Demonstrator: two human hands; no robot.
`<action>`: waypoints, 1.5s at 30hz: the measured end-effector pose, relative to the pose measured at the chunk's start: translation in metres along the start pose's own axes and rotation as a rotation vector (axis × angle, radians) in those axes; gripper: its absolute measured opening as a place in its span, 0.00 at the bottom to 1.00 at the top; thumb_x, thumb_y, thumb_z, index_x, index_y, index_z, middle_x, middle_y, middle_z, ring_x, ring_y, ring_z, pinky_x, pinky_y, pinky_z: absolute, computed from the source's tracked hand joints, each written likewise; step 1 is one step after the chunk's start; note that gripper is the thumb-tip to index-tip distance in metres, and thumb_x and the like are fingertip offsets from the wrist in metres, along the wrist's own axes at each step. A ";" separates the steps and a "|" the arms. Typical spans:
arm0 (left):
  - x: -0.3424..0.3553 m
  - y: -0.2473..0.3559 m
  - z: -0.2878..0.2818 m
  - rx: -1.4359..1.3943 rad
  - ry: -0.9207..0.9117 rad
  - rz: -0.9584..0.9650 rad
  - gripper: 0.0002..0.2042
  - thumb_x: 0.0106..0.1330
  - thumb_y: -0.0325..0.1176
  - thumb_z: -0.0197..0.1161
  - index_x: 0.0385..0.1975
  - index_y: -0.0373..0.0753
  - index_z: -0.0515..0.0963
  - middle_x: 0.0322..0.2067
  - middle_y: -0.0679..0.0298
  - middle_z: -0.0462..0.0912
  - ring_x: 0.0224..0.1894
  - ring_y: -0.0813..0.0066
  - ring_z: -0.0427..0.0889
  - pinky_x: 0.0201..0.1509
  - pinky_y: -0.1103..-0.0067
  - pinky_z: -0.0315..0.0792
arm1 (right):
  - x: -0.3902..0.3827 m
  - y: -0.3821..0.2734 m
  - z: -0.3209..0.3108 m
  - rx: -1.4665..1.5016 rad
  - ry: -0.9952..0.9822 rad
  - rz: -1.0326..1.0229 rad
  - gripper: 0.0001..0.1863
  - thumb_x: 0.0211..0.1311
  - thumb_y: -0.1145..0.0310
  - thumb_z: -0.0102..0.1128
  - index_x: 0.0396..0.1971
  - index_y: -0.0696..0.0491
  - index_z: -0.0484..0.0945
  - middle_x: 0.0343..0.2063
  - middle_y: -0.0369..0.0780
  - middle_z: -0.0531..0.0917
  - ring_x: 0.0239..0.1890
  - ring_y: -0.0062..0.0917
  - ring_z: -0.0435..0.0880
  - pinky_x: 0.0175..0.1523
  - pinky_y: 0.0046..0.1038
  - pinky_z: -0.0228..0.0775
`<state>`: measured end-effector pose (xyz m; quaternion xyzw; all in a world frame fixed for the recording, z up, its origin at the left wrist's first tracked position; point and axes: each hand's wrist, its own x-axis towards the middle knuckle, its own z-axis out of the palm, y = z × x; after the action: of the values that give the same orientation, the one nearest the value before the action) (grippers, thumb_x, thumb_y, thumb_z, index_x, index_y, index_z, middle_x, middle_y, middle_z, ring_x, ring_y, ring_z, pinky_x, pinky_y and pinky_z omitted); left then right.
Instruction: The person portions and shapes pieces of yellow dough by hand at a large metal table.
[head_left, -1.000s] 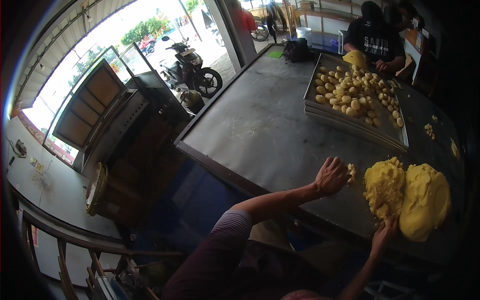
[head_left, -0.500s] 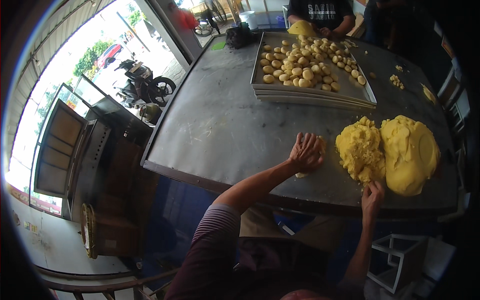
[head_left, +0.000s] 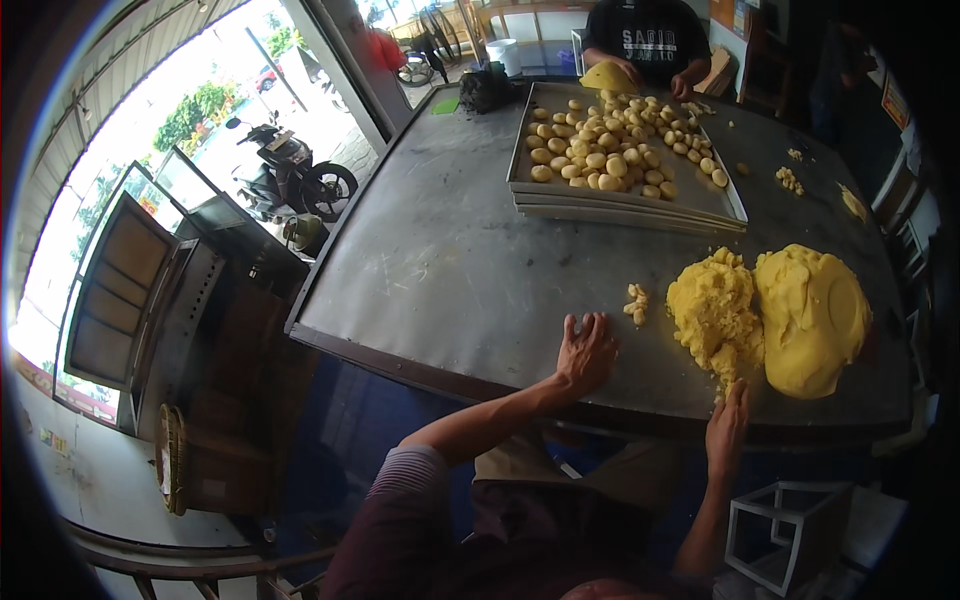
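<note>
My left hand (head_left: 588, 352) lies palm down near the table's front edge, its fingers spread; whatever is under the palm is hidden. A small cluster of pale yellow dough bits (head_left: 636, 304) sits just beyond it to the right. My right hand (head_left: 727, 430) has its fingers stretched out at the near foot of a crumbly yellow mound (head_left: 715, 308), by some loose crumbs. Touching that mound on its right is a large, smooth lump of yellow dough (head_left: 812, 320).
Stacked metal trays (head_left: 630, 208) at the far side hold many round dough balls (head_left: 605, 160). Across the metal table (head_left: 430, 260), a person (head_left: 648, 45) works beside a yellow piece (head_left: 608, 76). A dark bundle (head_left: 485, 90) lies at the far left corner; small dough clusters (head_left: 789, 181) lie far right.
My left hand has drawn back toward me and slightly left, uncovering the small dough bits. My right hand has dropped slightly, its fingers straighter than before. The view has shifted a little.
</note>
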<state>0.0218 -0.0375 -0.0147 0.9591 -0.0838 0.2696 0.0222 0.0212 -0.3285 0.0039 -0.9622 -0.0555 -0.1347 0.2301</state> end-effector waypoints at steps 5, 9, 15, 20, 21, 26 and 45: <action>-0.011 0.009 -0.007 -0.245 -0.237 -0.367 0.12 0.61 0.34 0.60 0.45 0.43 0.73 0.46 0.58 0.73 0.48 0.60 0.69 0.51 0.61 0.59 | -0.006 -0.027 0.001 -0.020 -0.040 -0.019 0.20 0.64 0.85 0.47 0.56 0.69 0.70 0.60 0.59 0.69 0.60 0.50 0.73 0.63 0.39 0.70; -0.008 0.012 -0.006 -0.632 -0.069 -0.560 0.13 0.65 0.38 0.61 0.45 0.40 0.75 0.43 0.56 0.81 0.47 0.59 0.76 0.52 0.64 0.66 | -0.003 -0.020 -0.005 0.079 -0.116 -0.059 0.18 0.65 0.84 0.48 0.55 0.68 0.73 0.57 0.56 0.75 0.58 0.48 0.76 0.60 0.36 0.73; 0.011 0.032 -0.019 -1.105 -0.109 -0.816 0.18 0.69 0.44 0.58 0.42 0.32 0.80 0.30 0.51 0.86 0.34 0.62 0.87 0.42 0.71 0.78 | 0.008 0.006 -0.006 0.379 -0.005 0.096 0.20 0.67 0.79 0.51 0.59 0.63 0.72 0.56 0.53 0.78 0.56 0.39 0.80 0.57 0.31 0.72; 0.026 0.076 -0.011 -1.292 -0.204 -0.742 0.19 0.73 0.43 0.54 0.40 0.30 0.80 0.28 0.54 0.84 0.35 0.69 0.84 0.40 0.69 0.77 | 0.002 -0.056 0.011 0.575 -0.110 -0.089 0.24 0.65 0.81 0.51 0.63 0.62 0.69 0.58 0.55 0.75 0.57 0.38 0.78 0.59 0.31 0.69; 0.027 0.083 -0.009 -1.323 -0.258 -0.690 0.19 0.74 0.44 0.53 0.42 0.31 0.80 0.29 0.55 0.84 0.36 0.71 0.83 0.40 0.69 0.77 | 0.002 -0.061 0.024 0.473 -0.040 -0.168 0.23 0.65 0.81 0.52 0.61 0.62 0.71 0.55 0.54 0.77 0.56 0.40 0.79 0.59 0.32 0.70; 0.021 0.062 -0.011 -1.361 -0.215 -0.598 0.13 0.68 0.37 0.57 0.40 0.31 0.79 0.26 0.50 0.82 0.33 0.60 0.84 0.36 0.65 0.75 | 0.016 -0.090 0.007 0.492 -0.144 -0.209 0.18 0.61 0.81 0.58 0.52 0.64 0.78 0.47 0.53 0.83 0.53 0.44 0.80 0.56 0.34 0.72; -0.006 0.050 -0.002 -1.142 -0.088 -0.305 0.16 0.53 0.31 0.67 0.41 0.32 0.75 0.32 0.46 0.82 0.39 0.45 0.82 0.41 0.61 0.74 | 0.041 -0.066 0.033 0.843 -0.453 -0.122 0.25 0.52 0.85 0.64 0.54 0.61 0.78 0.31 0.38 0.80 0.34 0.21 0.81 0.39 0.23 0.75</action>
<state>0.0066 -0.0861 -0.0162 0.8068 -0.0778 0.1355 0.5697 0.0571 -0.2527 0.0151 -0.7850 -0.2103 0.0995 0.5741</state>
